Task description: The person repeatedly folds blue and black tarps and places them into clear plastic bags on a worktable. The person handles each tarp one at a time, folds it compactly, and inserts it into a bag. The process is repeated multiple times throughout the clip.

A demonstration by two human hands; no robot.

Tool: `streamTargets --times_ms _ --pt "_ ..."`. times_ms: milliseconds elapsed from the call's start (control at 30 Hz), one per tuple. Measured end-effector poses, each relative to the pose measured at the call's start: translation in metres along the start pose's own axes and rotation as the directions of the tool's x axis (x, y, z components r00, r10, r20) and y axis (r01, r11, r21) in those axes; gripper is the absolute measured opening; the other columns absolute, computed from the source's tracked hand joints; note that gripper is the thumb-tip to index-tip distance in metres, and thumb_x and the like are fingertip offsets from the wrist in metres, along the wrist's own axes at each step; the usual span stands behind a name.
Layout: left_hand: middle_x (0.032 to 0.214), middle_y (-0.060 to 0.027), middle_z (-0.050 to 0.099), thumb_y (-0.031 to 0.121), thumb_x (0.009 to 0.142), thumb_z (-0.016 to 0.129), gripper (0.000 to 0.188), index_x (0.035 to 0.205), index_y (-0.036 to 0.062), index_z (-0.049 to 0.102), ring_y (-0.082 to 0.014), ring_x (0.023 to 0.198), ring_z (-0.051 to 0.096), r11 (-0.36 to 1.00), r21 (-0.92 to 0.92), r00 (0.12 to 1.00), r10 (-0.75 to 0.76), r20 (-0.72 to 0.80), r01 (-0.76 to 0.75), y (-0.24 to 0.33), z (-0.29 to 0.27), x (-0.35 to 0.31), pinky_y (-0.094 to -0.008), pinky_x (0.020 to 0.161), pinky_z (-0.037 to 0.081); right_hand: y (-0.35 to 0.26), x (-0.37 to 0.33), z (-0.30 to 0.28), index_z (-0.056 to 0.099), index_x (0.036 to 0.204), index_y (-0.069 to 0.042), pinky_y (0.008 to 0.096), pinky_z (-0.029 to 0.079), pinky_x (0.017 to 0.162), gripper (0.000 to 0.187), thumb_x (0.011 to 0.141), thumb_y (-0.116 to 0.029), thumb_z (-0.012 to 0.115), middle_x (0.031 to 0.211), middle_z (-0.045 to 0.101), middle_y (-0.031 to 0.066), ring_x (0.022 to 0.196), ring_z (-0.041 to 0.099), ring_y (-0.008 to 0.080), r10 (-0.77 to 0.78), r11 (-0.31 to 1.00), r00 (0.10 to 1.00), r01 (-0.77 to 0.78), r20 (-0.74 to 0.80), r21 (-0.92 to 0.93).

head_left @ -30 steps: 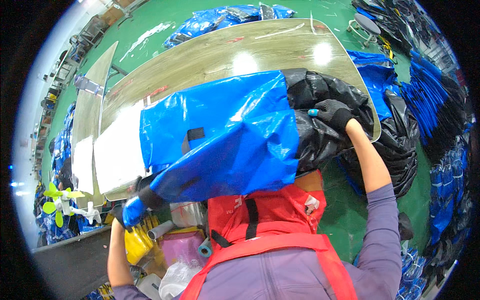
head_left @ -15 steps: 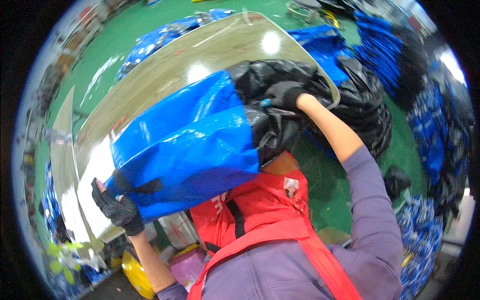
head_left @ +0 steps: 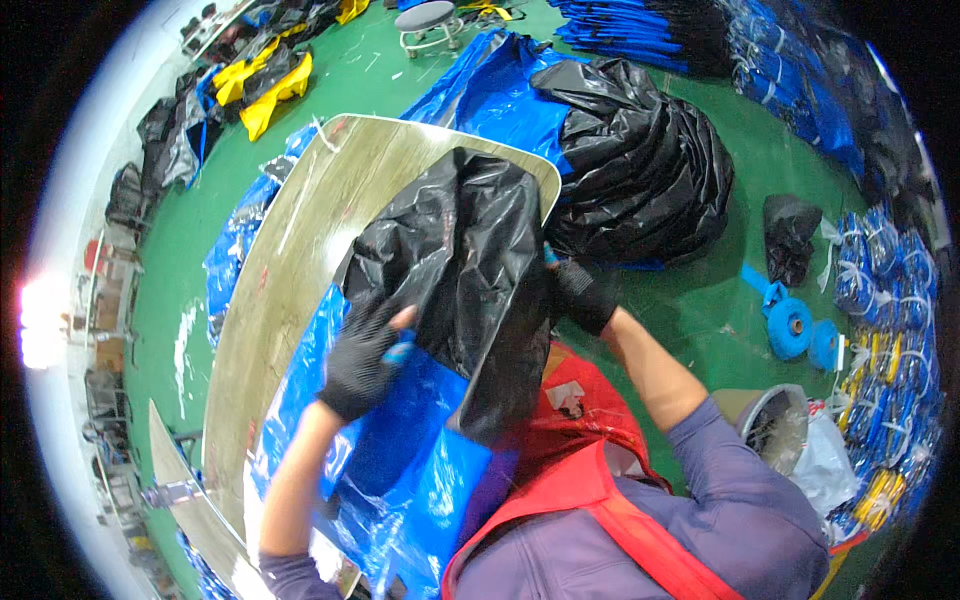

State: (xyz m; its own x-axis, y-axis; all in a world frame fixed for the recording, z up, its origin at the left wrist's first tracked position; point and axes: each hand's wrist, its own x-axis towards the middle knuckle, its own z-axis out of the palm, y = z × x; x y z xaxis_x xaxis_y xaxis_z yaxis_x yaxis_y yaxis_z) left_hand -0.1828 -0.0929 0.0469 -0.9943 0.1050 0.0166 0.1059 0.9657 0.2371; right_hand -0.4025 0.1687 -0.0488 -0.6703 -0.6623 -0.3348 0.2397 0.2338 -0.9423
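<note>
A large bag (head_left: 425,405) of shiny blue sheeting, with a crumpled black section (head_left: 455,245), lies over the table's right side and reaches down toward my body. My left hand (head_left: 362,362), in a dark knitted glove, rests on the bag where blue meets black. Its thumb stands apart, with a bit of blue on a finger. Beside the black section's right edge is my right hand (head_left: 585,295), gloved alike and closed on that edge. Its fingertips are partly hidden by the sheeting.
The wood-patterned table (head_left: 270,290) has a pale rim. Past its right corner sits a heap of black sheeting (head_left: 650,165) on the green floor. Blue tape rolls (head_left: 790,328), a bin (head_left: 775,425) and tied blue bundles (head_left: 870,270) stand right. A round stool (head_left: 428,20) is far off.
The view has turned, and the bag's black section now points away from me. My left hand has gone from the blue end to the blue-black join. My right hand is now at the black edge.
</note>
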Motion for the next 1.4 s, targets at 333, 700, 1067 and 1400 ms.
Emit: streamTargets --times_ms 333,700,1067,1400 --pt "0.147 -0.0174 0.037 0.033 0.092 0.051 0.054 0.14 0.0113 0.043 -0.0381 0.137 0.03 0.988 0.093 0.982 -0.108 -0.153 0.123 0.036 0.093 0.012 -0.0426 0.113 0.025 -0.1 -0.015 0.03 0.066 0.086 0.0 0.0454 0.045 0.065 0.053 0.09 -0.051 0.052 0.071 0.06 0.0249 0.068 0.06 0.0391 -0.38 0.875 0.924 0.377 0.05 -0.303" --pt "0.146 -0.0173 0.038 0.032 0.092 0.052 0.053 0.14 0.0103 0.044 -0.038 0.135 0.033 0.994 -0.043 0.987 -0.106 -0.123 0.101 0.014 0.102 0.036 -0.0426 0.112 0.027 -0.102 0.041 -0.046 0.068 0.091 0.0 0.0363 0.05 0.068 0.034 0.087 -0.033 0.061 0.078 0.066 0.0172 0.068 0.062 0.0217 -0.477 0.485 0.766 0.639 0.431 -0.597" --pt "0.145 -0.0172 0.04 0.032 0.092 0.052 0.053 0.139 0.0093 0.045 -0.0379 0.134 0.035 0.997 -0.074 0.994 -0.007 -0.108 -0.001 0.045 0.112 0.055 -0.0426 0.111 0.028 -0.178 0.049 -0.001 0.06 0.112 0.0 0.041 0.053 0.077 0.064 0.077 -0.053 0.065 0.094 0.065 0.0278 0.083 0.067 0.0371 -0.513 0.419 0.854 0.336 0.086 -0.844" --pt "0.145 -0.0171 0.041 0.032 0.092 0.053 0.053 0.139 0.0084 0.045 -0.0378 0.132 0.038 0.996 -0.069 0.992 -0.061 -0.111 0.053 0.037 0.11 0.053 -0.0426 0.111 0.029 -0.175 0.028 0.023 0.054 0.126 -0.016 0.0567 0.038 0.094 0.063 0.068 -0.034 0.072 0.121 0.055 0.0213 0.115 0.052 0.0393 -0.704 -0.179 0.246 0.846 0.666 -0.502"
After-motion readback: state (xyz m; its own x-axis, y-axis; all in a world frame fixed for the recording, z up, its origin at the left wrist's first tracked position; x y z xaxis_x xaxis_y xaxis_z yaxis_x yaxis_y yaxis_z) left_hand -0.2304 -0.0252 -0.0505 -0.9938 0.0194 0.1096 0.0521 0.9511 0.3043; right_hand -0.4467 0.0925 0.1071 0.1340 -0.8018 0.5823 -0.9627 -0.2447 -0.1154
